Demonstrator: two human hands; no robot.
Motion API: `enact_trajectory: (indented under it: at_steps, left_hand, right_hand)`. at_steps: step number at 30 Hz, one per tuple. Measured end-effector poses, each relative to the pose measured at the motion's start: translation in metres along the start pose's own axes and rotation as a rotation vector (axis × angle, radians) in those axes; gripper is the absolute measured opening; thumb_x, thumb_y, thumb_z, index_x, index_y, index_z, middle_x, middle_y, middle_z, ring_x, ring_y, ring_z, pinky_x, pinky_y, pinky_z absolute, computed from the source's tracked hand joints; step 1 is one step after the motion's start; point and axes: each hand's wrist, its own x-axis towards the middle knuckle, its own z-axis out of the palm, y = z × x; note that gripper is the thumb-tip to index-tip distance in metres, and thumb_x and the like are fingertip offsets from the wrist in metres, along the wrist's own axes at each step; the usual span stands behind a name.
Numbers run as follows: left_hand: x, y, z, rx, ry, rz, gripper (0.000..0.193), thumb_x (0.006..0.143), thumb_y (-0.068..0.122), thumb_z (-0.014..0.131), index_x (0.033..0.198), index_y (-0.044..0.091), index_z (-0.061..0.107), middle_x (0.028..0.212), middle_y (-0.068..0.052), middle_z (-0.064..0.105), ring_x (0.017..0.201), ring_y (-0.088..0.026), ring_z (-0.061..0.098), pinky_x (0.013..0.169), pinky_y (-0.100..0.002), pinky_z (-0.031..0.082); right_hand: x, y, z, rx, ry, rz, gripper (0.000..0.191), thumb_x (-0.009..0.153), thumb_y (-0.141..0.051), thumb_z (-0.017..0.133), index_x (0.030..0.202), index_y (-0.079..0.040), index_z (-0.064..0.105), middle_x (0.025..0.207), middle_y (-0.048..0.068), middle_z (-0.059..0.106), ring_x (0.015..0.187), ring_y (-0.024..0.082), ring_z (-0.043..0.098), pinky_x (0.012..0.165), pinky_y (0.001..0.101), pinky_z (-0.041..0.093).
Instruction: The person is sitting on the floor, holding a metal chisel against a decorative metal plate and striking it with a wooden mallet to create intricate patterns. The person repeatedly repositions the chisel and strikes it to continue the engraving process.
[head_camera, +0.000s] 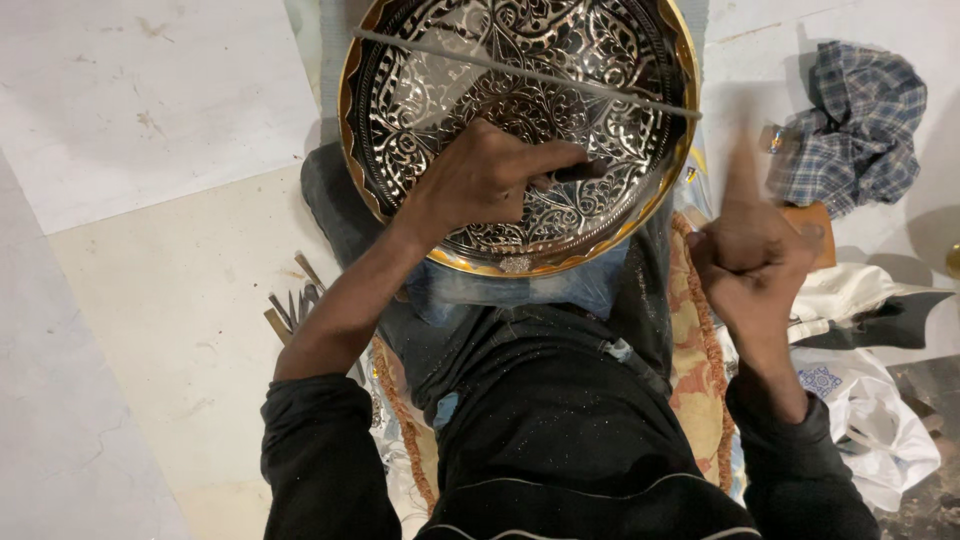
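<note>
A large round metal tray (400, 110) with engraved silver floral patterns and a gold rim rests on my lap. My left hand (485, 180) lies on the tray's lower half, fingers closed around a thin dark chisel (580, 170) whose tip touches the engraved surface. My right hand (750, 255) is raised beside the tray's right edge, fist closed on a wooden handle (740, 170) that is blurred by motion. A thin pale rod (520, 72) lies across the tray's upper part.
Several metal chisels (295, 300) lie on the floor at my left. A checked blue cloth (855, 125) sits at the upper right, white plastic bags (870, 410) at the lower right. I sit on a patterned orange cushion (695, 370) over pale floor tiles.
</note>
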Motion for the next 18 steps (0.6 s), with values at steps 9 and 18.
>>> enact_trajectory:
  at_steps: [9, 18]
  left_hand:
    - [0.003, -0.004, -0.004, -0.001, -0.023, -0.04, 0.069, 0.08, -0.013, 0.053, 0.14, 0.019, 0.065, 0.084, 0.0, 0.077, 0.049, -0.007, 0.06, 0.044, -0.021, 0.05]
    - [0.012, -0.005, -0.007, -0.033, -0.061, -0.036, 0.062, 0.082, -0.013, 0.055, 0.133, 0.018, 0.07, 0.076, -0.002, 0.075, 0.042, -0.006, 0.051, 0.038, -0.022, 0.043]
  right_hand:
    - [0.015, -0.005, 0.001, -0.478, -0.004, -0.155, 0.024, 0.063, 0.001, 0.078, 0.072, -0.004, 0.056, 0.067, 0.009, 0.054, 0.07, 0.025, 0.052, 0.074, 0.0396, 0.041]
    - [0.014, 0.019, 0.001, -0.146, -0.039, 0.119, 0.02, 0.074, 0.001, 0.076, 0.087, 0.0, 0.062, 0.079, 0.001, 0.055, 0.08, 0.013, 0.052, 0.079, 0.031, 0.043]
